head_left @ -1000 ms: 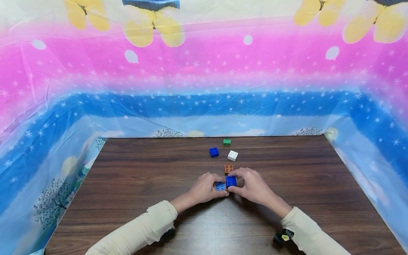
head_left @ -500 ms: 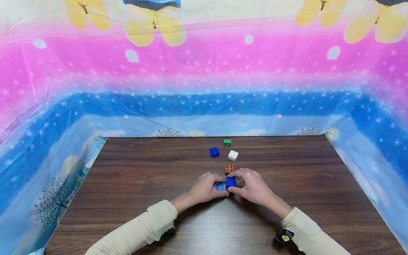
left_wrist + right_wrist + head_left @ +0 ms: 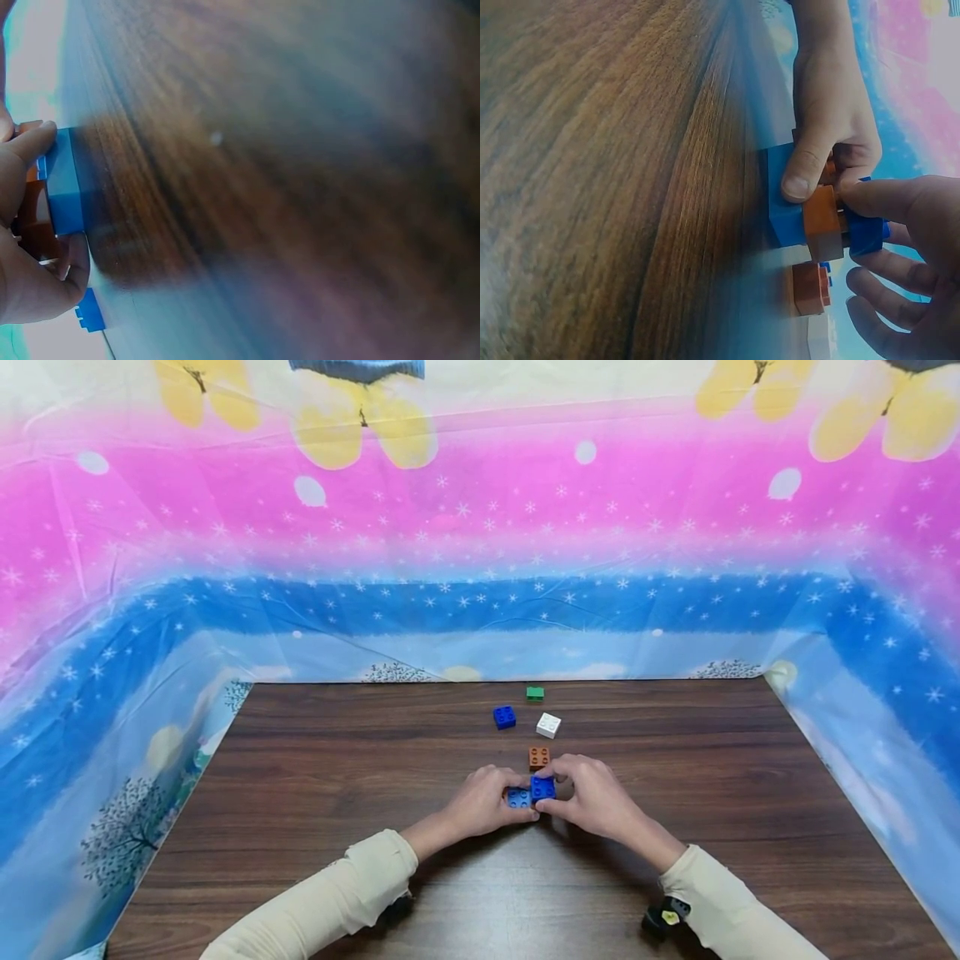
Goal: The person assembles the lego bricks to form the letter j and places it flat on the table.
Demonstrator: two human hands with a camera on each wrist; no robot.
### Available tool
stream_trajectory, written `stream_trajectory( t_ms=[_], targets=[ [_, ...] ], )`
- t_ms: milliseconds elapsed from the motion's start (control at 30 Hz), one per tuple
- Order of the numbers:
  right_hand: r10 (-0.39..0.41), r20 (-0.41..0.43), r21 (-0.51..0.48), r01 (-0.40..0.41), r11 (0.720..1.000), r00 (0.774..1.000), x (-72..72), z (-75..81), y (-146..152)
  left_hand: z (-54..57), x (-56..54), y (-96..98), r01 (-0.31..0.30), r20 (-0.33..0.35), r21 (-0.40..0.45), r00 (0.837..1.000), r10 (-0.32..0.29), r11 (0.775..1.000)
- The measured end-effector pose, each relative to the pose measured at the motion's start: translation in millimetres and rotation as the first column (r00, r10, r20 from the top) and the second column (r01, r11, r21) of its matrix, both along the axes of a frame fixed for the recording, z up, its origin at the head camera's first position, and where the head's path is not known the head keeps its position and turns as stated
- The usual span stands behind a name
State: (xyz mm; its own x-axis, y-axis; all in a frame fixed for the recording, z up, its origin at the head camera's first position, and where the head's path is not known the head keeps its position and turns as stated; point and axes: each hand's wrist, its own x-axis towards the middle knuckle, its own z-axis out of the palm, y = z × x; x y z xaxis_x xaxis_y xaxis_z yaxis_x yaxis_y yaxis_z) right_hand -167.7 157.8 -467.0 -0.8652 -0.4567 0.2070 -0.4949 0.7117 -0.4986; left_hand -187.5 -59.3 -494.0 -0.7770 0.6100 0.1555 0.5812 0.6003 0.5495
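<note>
My left hand [image 3: 483, 802] grips a small stack of toy building bricks low at the table. Its bottom is a light blue brick [image 3: 784, 206], with an orange brick [image 3: 823, 225] on top, offset to the right. The left thumb lies along the near side of the stack. My right hand [image 3: 596, 793] pinches a dark blue brick [image 3: 543, 788] between thumb and fingers over that orange brick. In the right wrist view a narrow gap with studs shows between the two. The left wrist view shows the light blue brick [image 3: 66, 184] close over the table.
Just beyond the hands stands another orange brick [image 3: 539, 757]. Farther back are a white brick [image 3: 548, 725], a second dark blue brick [image 3: 504, 717] and a green brick [image 3: 535, 694]. A printed cloth [image 3: 480, 602] surrounds the wooden table [image 3: 337, 735] at the back and sides.
</note>
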Motion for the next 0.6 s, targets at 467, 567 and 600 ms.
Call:
stream_trajectory(
  t_ms=[467, 567, 600],
  targets=[
    [-0.006, -0.018, 0.015, 0.006, 1.0, 1.0, 0.9, -1.8, -1.2, 1.3, 0.6, -0.5, 0.004, -0.006, -0.004, 1.0, -0.004, 1.0],
    [-0.021, -0.011, 0.005, 0.021, 1.0, 1.0, 2.8, -2.6, -0.7, 1.7, 1.1, -0.4, 0.004, -0.003, -0.008, 1.0, -0.004, 1.0],
    [-0.025, -0.01, 0.002, 0.025, 1.0, 1.0, 3.4, -2.8, -0.5, 2.2, 1.4, -0.3, 0.003, 0.0, -0.008, 1.0, -0.003, 1.0]
  ],
)
